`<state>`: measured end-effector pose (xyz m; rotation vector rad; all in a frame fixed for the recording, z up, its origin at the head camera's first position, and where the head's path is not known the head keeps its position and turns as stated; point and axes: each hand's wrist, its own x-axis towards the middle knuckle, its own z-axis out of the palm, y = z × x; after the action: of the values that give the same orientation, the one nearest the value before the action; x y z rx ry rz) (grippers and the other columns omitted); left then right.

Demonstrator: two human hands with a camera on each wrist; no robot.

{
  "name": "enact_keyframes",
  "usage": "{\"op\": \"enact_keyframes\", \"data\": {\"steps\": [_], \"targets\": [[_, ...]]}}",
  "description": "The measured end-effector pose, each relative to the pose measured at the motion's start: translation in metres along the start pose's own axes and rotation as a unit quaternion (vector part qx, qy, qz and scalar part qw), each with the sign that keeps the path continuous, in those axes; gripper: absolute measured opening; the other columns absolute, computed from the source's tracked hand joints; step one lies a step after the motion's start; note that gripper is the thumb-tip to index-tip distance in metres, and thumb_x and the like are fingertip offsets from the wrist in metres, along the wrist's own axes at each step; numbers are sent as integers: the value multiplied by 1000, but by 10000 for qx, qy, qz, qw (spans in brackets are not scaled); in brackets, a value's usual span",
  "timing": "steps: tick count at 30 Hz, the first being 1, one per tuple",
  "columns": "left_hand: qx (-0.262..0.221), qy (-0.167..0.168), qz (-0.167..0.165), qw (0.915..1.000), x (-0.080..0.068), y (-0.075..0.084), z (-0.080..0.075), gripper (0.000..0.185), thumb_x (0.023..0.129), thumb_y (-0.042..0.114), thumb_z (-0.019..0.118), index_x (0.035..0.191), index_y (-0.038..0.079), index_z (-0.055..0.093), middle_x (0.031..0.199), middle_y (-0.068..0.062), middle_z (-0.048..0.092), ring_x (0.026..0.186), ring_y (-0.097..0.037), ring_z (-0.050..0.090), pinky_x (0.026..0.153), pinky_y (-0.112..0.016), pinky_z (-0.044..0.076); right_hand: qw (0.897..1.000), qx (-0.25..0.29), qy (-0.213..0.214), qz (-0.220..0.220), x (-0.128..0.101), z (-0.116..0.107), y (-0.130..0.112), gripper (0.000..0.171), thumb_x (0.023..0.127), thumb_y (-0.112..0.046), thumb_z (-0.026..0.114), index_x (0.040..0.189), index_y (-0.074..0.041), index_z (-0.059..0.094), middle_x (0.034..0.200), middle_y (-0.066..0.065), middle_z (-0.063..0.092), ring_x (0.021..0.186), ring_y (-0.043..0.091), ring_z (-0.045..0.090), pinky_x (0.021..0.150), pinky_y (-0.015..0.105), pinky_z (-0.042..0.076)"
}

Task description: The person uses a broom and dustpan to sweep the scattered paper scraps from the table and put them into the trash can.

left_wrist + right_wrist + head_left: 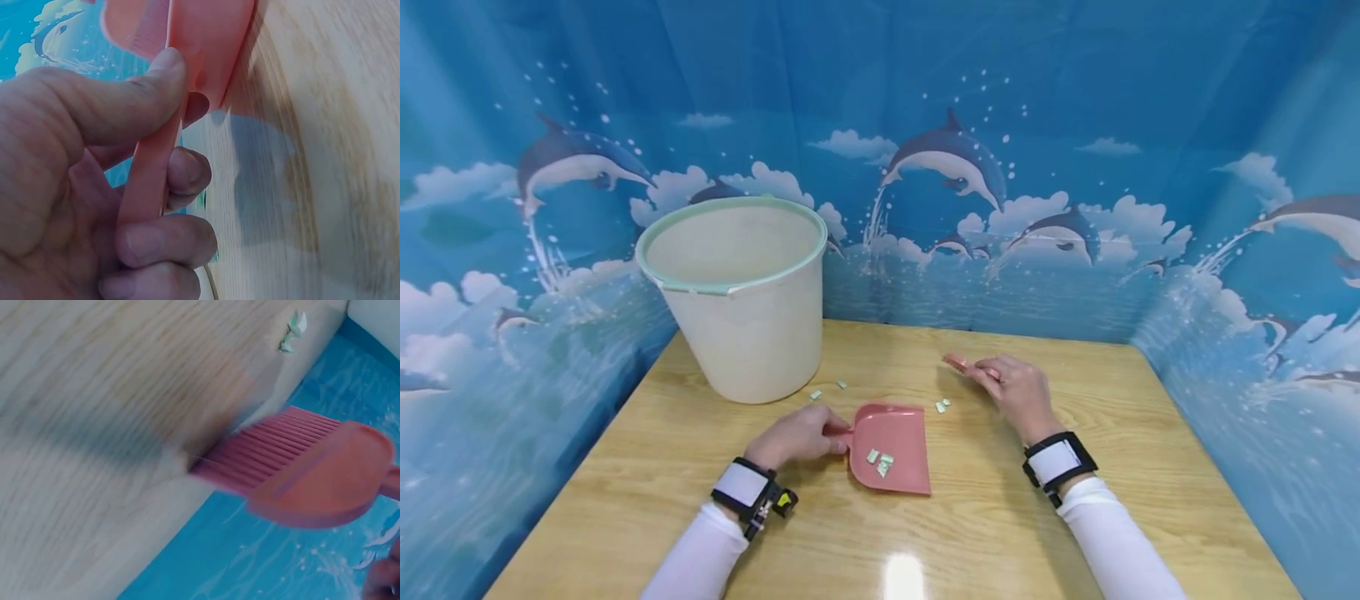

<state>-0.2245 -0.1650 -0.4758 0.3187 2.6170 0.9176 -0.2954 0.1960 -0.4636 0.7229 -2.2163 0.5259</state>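
Note:
My left hand point(801, 435) grips the handle of a pink dustpan point(891, 433), thumb on top and fingers curled beneath, as the left wrist view shows. Several pale green scraps point(882, 463) lie in the pan, whose open edge faces right. Farther right, my right hand point(1017, 392) holds a small pink brush point(957, 362) by its handle. In the right wrist view the brush's bristles point(269, 450) point toward the tabletop; whether they touch it I cannot tell. Between brush and dustpan lie a couple of green scraps point(942, 406) on the wood.
A large white bucket point(752, 333) with a green rim stands at the back left. Two more green scraps point(816, 394) lie by its base. The wooden table point(1000, 533) is enclosed by a blue dolphin-print curtain point(865, 67) behind and at both sides.

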Motion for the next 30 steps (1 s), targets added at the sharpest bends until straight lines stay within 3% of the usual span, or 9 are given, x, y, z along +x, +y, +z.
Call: {"op": "enact_keyframes", "data": {"steps": [7, 12, 19, 24, 27, 30], "targets": [[-9, 25, 57, 10000, 1, 0, 1, 34, 92, 27, 76, 126, 20, 72, 127, -4, 71, 115, -22, 64, 101, -52, 50, 9926, 155, -1125, 434, 1, -3, -7, 24, 97, -29, 69, 99, -6, 75, 97, 8, 68, 86, 27, 68, 77, 45, 57], [-30, 29, -18, 10000, 1, -2, 1, 34, 93, 29, 76, 126, 21, 72, 127, -4, 71, 119, -25, 63, 102, -52, 50, 9862, 390, -1527, 499, -3, -9, -10, 26, 100, -29, 66, 105, -5, 75, 100, 10, 71, 93, 28, 70, 83, 46, 57], [-6, -4, -42, 10000, 1, 0, 1, 35, 92, 29, 76, 126, 20, 72, 126, -5, 71, 118, -25, 64, 100, -52, 51, 9865, 765, -1418, 281, -16, -25, -26, 13, 98, -20, 69, 102, -9, 75, 97, 5, 72, 89, 20, 71, 78, 40, 58], [-44, 0, -61, 10000, 0, 0, 1, 34, 92, 28, 76, 125, 19, 73, 125, -5, 72, 115, -23, 65, 99, -51, 51, 9880, 1017, -1148, -202, -22, -36, -43, 3, 95, -10, 71, 97, -10, 74, 90, 1, 71, 80, 13, 69, 68, 32, 57], [-61, 6, -67, 10000, 0, 0, 1, 34, 92, 29, 76, 125, 20, 72, 125, -4, 72, 117, -24, 64, 100, -52, 51, 9867, 1178, -993, -514, -22, -40, -50, 4, 96, -7, 70, 95, -9, 73, 87, 1, 71, 76, 9, 67, 65, 25, 55], [-72, 18, -67, 10000, 0, 2, 1, 34, 92, 29, 76, 125, 20, 72, 125, -4, 72, 117, -24, 65, 101, -52, 51, 9857, 1331, -867, -558, -18, -43, -53, 7, 98, -7, 67, 95, -8, 74, 86, 0, 70, 72, 6, 64, 60, 20, 52]]}}
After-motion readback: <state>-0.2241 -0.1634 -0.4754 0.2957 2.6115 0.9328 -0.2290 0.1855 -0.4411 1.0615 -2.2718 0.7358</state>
